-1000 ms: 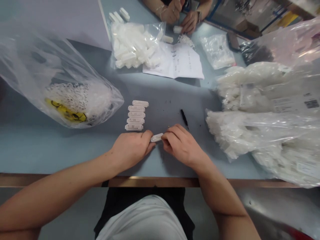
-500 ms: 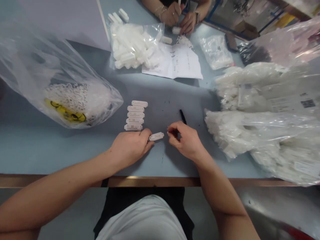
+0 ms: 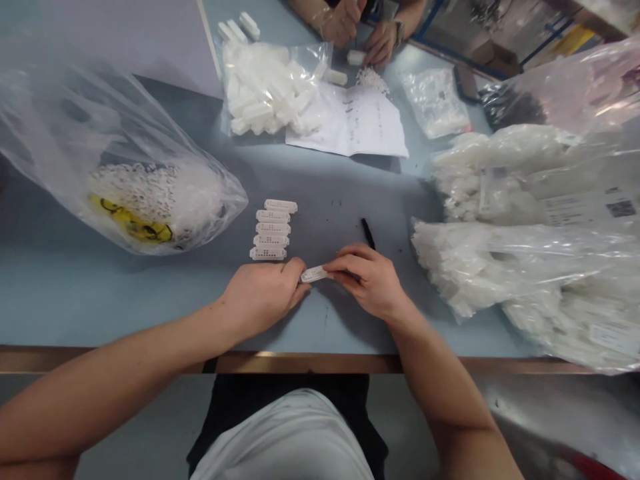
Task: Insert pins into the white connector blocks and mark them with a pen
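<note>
A small white slotted plastic piece (image 3: 313, 274) is pinched at its left end by my left hand (image 3: 265, 293), thumb above and fingers below. My right hand (image 3: 367, 280) has its thumb and fingertips pressed together at the piece's right end; whether something tiny is between them is too small to tell. Several similar white pieces (image 3: 271, 229) lie in a column on the blue table (image 3: 320, 180), just above my left hand. A black pen (image 3: 367, 233) rests behind my right hand.
On the left lies a clear bag of small white parts (image 3: 150, 200). Bags of white parts (image 3: 525, 260) fill the right side. Farther back are a bag of white blocks (image 3: 270, 87), a paper sheet (image 3: 373, 127) and another person's hands (image 3: 383, 43).
My right hand has moved left, and its fingertips now meet the right end of the white piece. My left hand keeps its hold.
</note>
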### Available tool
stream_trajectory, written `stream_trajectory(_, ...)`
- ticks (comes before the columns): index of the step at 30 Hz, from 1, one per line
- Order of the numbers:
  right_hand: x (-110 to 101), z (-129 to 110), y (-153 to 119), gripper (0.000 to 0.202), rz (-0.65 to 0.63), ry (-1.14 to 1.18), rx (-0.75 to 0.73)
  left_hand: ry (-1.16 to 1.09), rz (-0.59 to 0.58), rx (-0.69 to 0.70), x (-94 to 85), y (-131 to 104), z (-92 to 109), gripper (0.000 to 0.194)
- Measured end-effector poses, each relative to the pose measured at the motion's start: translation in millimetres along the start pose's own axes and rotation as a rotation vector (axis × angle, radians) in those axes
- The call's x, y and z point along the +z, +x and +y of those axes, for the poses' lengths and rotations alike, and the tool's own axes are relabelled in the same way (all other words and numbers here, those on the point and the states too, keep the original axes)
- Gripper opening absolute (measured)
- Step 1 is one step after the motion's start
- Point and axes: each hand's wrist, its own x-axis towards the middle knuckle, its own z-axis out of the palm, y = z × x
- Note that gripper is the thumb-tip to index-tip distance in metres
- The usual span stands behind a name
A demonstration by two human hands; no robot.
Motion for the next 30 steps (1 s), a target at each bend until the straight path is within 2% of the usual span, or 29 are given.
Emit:
stream_trajectory(7,5.1,3.7,2.9,0.006,-0.072,0.252,0.173,0.005,0.039,0.033,3.0,-2.2,-1.0,0.033)
stream_trajectory(11,5.5,4.7,3.7,0.006,-0.07,0.281,0.21,0.009,0.041,0.033,3.1,-2.3,-0.7,0.032)
stream_trajectory(20,5.4,1.9,0.1,0.011,-0.019,0.037,0.004,0.023,0.075,0.045,2.6,-3.0,0.9,0.028)
stream_trajectory(30,6.5,-0.4,-2.3,0.017,0.011,-0.168,-0.101,0.002,0.032,0.04,-0.2,-1.7,1.1,0.03)
